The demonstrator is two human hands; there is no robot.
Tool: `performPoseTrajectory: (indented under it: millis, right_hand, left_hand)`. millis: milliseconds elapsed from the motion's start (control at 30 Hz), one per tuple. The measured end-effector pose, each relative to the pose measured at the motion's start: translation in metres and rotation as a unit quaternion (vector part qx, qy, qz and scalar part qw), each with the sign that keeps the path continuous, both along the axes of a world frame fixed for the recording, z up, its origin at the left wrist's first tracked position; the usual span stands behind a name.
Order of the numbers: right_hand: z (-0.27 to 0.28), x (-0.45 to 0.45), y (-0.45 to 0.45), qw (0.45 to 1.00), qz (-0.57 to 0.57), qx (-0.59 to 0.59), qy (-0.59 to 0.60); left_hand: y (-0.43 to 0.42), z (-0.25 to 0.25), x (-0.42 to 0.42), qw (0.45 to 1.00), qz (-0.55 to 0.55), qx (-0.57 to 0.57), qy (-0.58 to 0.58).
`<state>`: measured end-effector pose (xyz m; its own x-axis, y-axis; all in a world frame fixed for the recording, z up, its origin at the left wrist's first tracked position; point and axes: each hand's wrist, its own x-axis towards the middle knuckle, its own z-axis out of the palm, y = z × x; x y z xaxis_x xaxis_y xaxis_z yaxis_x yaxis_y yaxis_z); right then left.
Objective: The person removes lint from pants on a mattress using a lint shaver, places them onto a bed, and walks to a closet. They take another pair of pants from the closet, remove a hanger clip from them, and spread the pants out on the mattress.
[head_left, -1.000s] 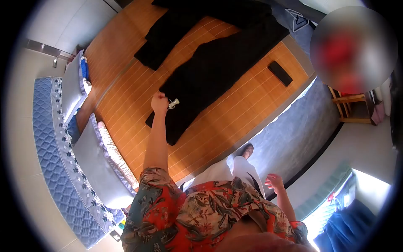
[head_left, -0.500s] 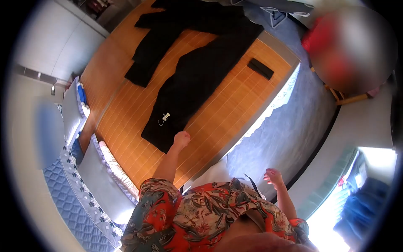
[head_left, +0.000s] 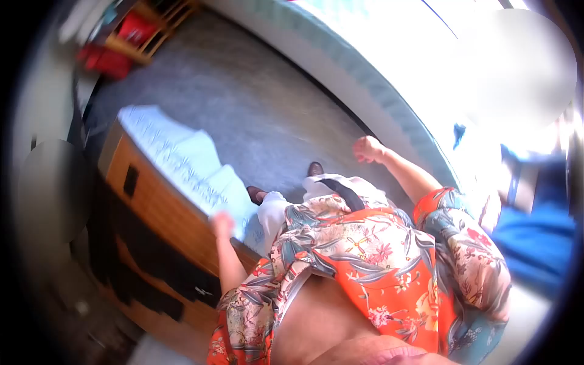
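Black trousers (head_left: 145,250) lie spread on the wooden bed mat (head_left: 173,193) at eight o'clock; half a second ago they lay toward twelve, so the view has swung round. Near nine, a flat black oblong (head_left: 130,180) rests on the mat, apart from them. Pale blue bed skirt (head_left: 182,152) shows more fully than before, toward ten. At seven, a white clip (head_left: 202,292) remains on one trouser leg. At eight, the left hand (head_left: 222,224) has left the hem for the bed's edge; blur hides its fingers, so I cannot tell their state. Fingers curled together, the right hand (head_left: 368,149) has risen from four to two.
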<state>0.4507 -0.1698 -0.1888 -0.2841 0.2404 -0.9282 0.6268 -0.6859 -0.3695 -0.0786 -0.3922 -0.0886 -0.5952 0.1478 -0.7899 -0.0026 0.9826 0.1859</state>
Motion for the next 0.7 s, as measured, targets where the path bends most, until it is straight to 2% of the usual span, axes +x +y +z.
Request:
performPoseTrajectory:
  millis: [33, 67, 133, 200, 300, 367, 433, 567, 700]
  right_hand:
    - [0.016, 0.025, -0.004, 0.997, -0.061, -0.006, -0.054]
    - [0.027, 0.047, -0.017, 0.989, -0.114, -0.024, -0.09]
    - [0.035, 0.066, -0.034, 0.974, -0.184, -0.05, -0.125]
    - [0.035, 0.064, -0.029, 0.97, -0.198, -0.053, -0.128]
    - [0.037, 0.052, -0.01, 0.97, -0.21, -0.032, -0.114]
    - [0.037, 0.048, -0.006, 0.971, -0.211, -0.024, -0.108]
    - [0.029, 0.045, -0.002, 0.974, -0.203, -0.018, -0.094]
    - [0.026, 0.042, 0.009, 0.976, -0.196, -0.002, -0.094]
    - [0.021, 0.073, 0.052, 0.942, -0.288, 0.091, -0.145]
  left_hand:
    - [0.033, -0.02, 0.009, 0.994, -0.095, -0.006, -0.051]
    - [0.048, -0.07, -0.006, 0.967, -0.245, -0.041, -0.05]
    - [0.071, -0.106, -0.006, 0.947, -0.306, -0.073, -0.063]
    - [0.115, -0.046, 0.055, 0.984, -0.127, -0.081, -0.096]
    - [0.137, -0.034, 0.061, 0.977, -0.175, -0.087, -0.081]
    - [0.122, -0.053, 0.038, 0.982, -0.159, -0.066, -0.079]
    - [0.113, -0.065, 0.022, 0.975, -0.2, -0.082, -0.06]
    - [0.114, -0.051, 0.009, 0.979, -0.159, -0.122, -0.033]
    - [0.156, -0.045, 0.023, 0.984, -0.165, -0.061, -0.042]
